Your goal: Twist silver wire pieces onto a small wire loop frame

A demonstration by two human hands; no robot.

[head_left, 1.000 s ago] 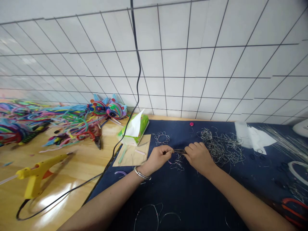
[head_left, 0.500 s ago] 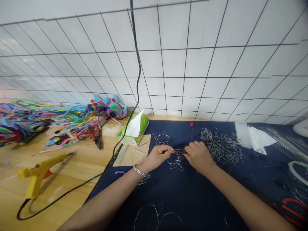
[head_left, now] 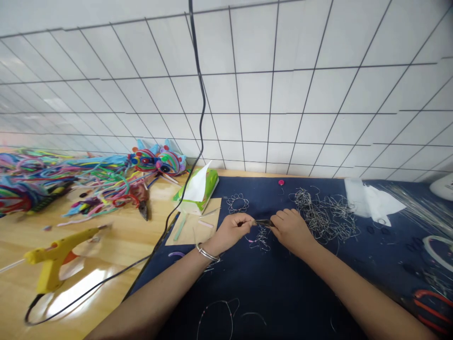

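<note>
My left hand (head_left: 231, 231), with a metal bangle on its wrist, is pinched on a thin silver wire piece (head_left: 261, 237) over the dark blue cloth (head_left: 283, 288). My right hand (head_left: 292, 229) is closed around a small dark tool (head_left: 264, 222) whose tip meets my left fingertips. The wire piece hangs just below the two hands. A finished wire flower (head_left: 237, 203) lies behind my left hand. A tangled heap of silver wire (head_left: 323, 215) sits right of my right hand.
A yellow glue gun (head_left: 53, 262) and its black cable (head_left: 166, 222) lie on the wooden table at left. Colourful cords and pliers (head_left: 143, 208) are heaped beyond it. A green tissue pack (head_left: 200, 189), a card, white paper (head_left: 371, 200) and red-handled scissors (head_left: 430, 307) are nearby.
</note>
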